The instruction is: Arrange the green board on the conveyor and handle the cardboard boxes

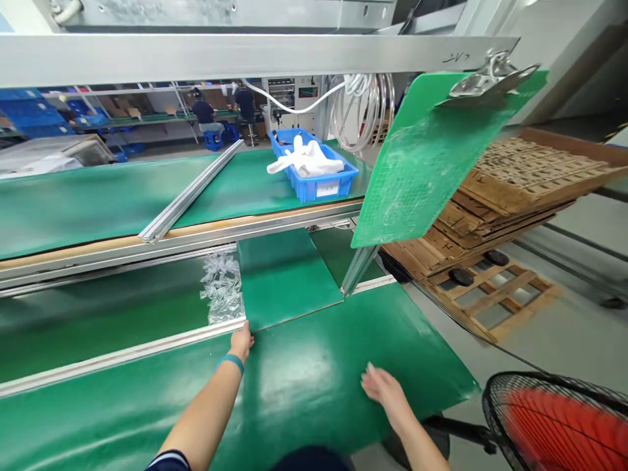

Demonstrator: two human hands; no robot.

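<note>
The left hand rests at the far edge of the green mat, just where the mat meets an aluminium rail. Its fingers are bunched narrow, and I cannot tell whether they pinch the edge. The right hand is near the mat's right side, with its fingers spread wide and holding nothing. Just past the left hand, a green flap meets the mat, with crumpled clear plastic beside it. Beyond the mat's right edge lies open floor, with a wooden pallet and a fan near it. A green clipboard hangs above the flap, and a blue crate holding white fabric sits farther off.
</note>
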